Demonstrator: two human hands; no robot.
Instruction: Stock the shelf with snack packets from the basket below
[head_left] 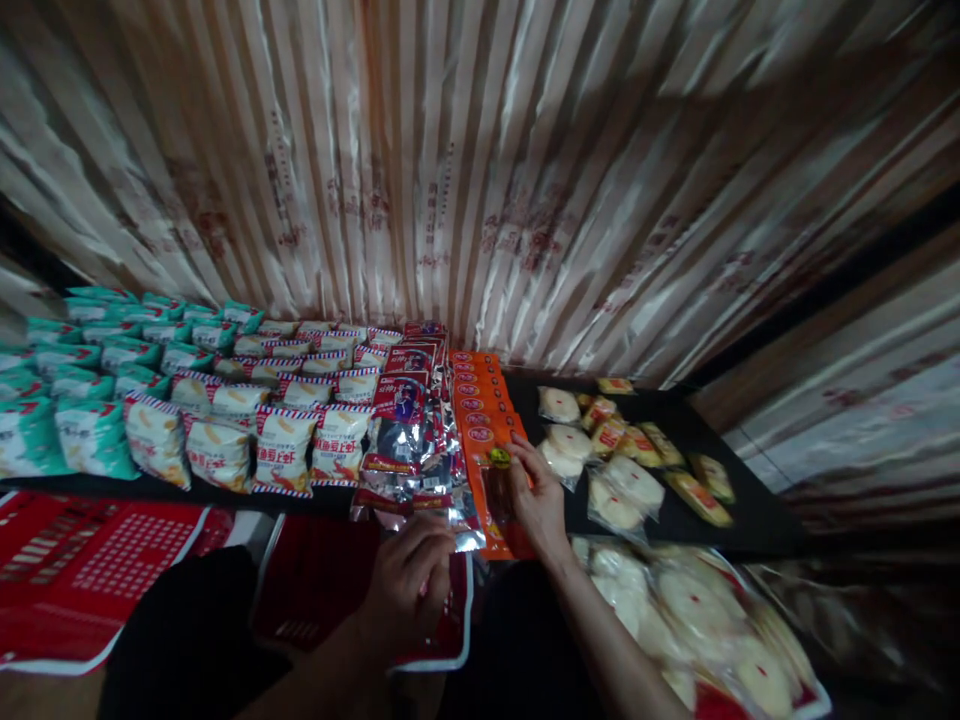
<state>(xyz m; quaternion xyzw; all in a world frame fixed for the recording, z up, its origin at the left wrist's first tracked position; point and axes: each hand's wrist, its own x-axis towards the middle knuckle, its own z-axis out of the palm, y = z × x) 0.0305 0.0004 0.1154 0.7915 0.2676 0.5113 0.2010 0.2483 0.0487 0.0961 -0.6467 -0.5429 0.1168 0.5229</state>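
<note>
My right hand (541, 497) grips the right side of the front orange snack packet (484, 492), which has a dark brown see-through window. More orange packets overlap in a column behind it. My left hand (420, 572) is closed, its fingers curled just in front of the dark red and silver packets (409, 440). Whatever those fingers may hold is hidden. The red and silver packets lie in overlapping columns directly left of the orange ones.
White snack bags (285, 448) and teal bags (97, 437) stand in rows at left. Wrapped round white cakes (566, 448) and yellow packets (637, 445) lie at right on the black surface (720, 535). Below are red bags (97, 575) and an open bag of white cakes (694, 605). Pleated sheeting (450, 170) hangs behind.
</note>
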